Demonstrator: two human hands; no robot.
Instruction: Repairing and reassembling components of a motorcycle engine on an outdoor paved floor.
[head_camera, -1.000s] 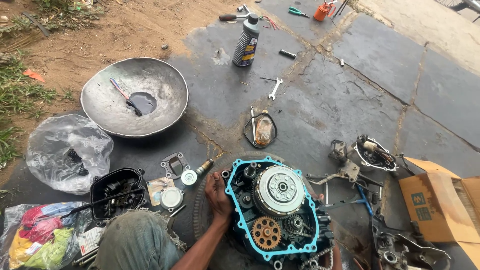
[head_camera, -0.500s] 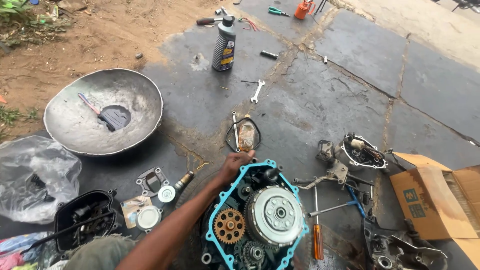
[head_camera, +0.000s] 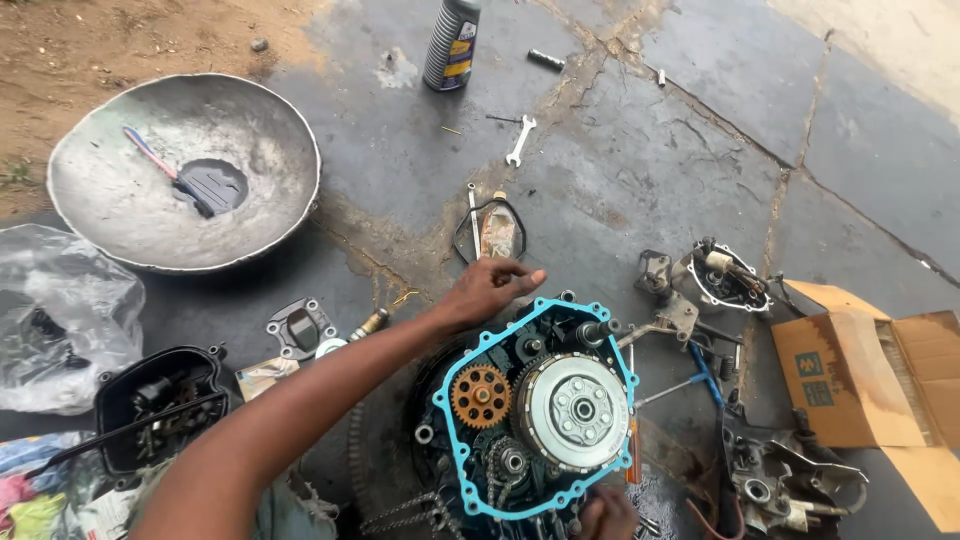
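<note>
Open engine case (head_camera: 530, 410) with blue gasket, on the floor's near edge: heavy, rigid, oily; best gripped by its rim. Left hand (head_camera: 487, 290) loosely curled, empty, touching its far edge. Right hand (head_camera: 603, 515) partly hidden; grip unclear.

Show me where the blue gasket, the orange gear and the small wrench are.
blue gasket (head_camera: 452, 440): head view, on its left edge.
orange gear (head_camera: 480, 396): head view, on its toothed face.
small wrench (head_camera: 519, 141): head view, on its shaft.
</note>
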